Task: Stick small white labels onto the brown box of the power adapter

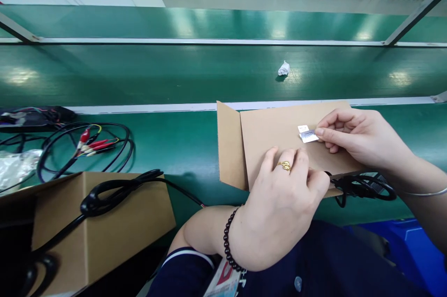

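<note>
Green surface [195, 148] spans the frame; right of centre, your right grip [359, 136] pinches a small label [309, 137] over the cardboard box [268, 127]. Left grip [281, 201]: can't tell if holding. Label looks light, flimsy, likely tacky; take its edges.

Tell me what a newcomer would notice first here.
Right of centre, the right hand pinches a small white label over a brown cardboard box, the left hand with its gold ring nearby. At left, red clips lie among looped black cables. Beyond the box sits a crumpled white scrap.
</note>
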{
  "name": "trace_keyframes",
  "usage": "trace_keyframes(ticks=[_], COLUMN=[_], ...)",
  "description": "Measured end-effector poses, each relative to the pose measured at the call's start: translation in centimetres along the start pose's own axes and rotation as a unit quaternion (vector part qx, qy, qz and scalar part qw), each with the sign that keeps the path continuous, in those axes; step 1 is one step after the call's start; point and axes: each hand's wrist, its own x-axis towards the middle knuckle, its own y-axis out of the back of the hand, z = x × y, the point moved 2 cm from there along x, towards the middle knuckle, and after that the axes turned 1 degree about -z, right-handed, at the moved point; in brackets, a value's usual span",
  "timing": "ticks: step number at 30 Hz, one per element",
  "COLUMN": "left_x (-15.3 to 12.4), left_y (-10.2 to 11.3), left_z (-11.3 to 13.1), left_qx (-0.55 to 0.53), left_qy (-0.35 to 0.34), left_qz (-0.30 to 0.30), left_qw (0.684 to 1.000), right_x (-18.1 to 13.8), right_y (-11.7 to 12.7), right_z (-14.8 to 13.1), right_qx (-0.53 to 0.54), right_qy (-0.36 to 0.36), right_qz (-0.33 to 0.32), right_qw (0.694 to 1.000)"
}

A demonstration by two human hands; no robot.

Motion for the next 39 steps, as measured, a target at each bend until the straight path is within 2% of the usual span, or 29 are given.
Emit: trace_keyframes(ticks=[39], left_x=[0.02], left_y=[0.08], left_z=[-0.15], left_qx=[0.007], left_qy=[0.002], left_qz=[0.005], left_qw=[1.0], right_x=[0.1], right_y=[-0.22], right_z=[0.25], right_qx=[-0.014], right_qy=[-0.009], right_qz=[-0.009], right_qw=[1.0])
